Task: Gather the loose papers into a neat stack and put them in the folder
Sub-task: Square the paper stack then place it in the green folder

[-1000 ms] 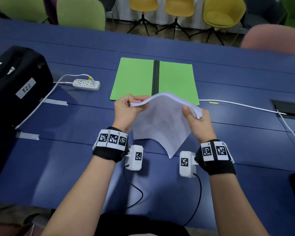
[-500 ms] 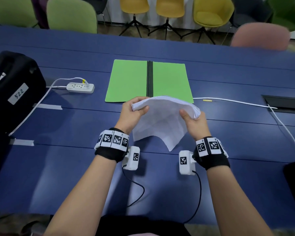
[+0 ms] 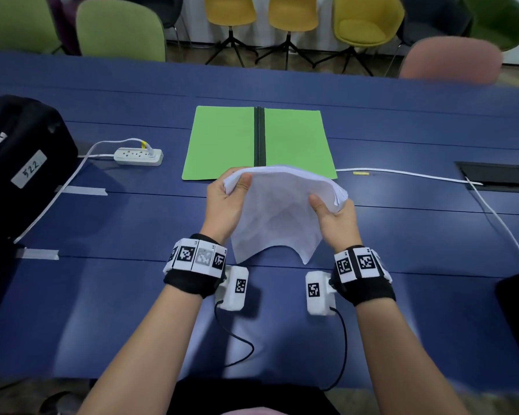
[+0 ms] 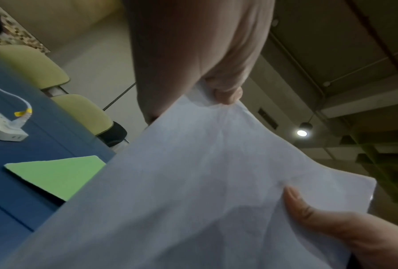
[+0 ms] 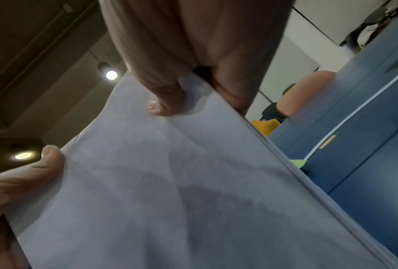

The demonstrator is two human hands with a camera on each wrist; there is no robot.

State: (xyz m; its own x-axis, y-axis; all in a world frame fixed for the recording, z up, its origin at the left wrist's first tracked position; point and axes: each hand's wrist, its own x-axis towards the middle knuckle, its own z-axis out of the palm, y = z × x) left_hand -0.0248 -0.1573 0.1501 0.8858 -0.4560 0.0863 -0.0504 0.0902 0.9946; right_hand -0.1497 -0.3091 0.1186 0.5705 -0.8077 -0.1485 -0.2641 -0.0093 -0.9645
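Note:
A stack of white papers (image 3: 277,211) hangs above the blue table (image 3: 132,295), bowed upward, its near corners drooping toward me. My left hand (image 3: 231,193) pinches its left top edge. My right hand (image 3: 330,208) pinches the right top edge, thumb on the near face. The wrist views show the papers (image 4: 193,191) (image 5: 158,191) from below, with my left hand (image 4: 218,91) and my right hand (image 5: 170,102) gripping them. Just beyond the papers a green folder (image 3: 258,142) lies open flat, with a dark spine; its corner (image 4: 55,174) shows in the left wrist view.
A white power strip (image 3: 138,156) with a cable lies left of the folder. At the table's left edge stands a black case (image 3: 21,163). A white cable (image 3: 408,175) runs right toward a table hatch (image 3: 498,178). Tape strips (image 3: 81,190) are stuck on the left. Chairs (image 3: 120,31) line the far side.
Both hands have moved the papers slightly forward toward the folder, and the stack now bows upward more between them. The grips are unchanged.

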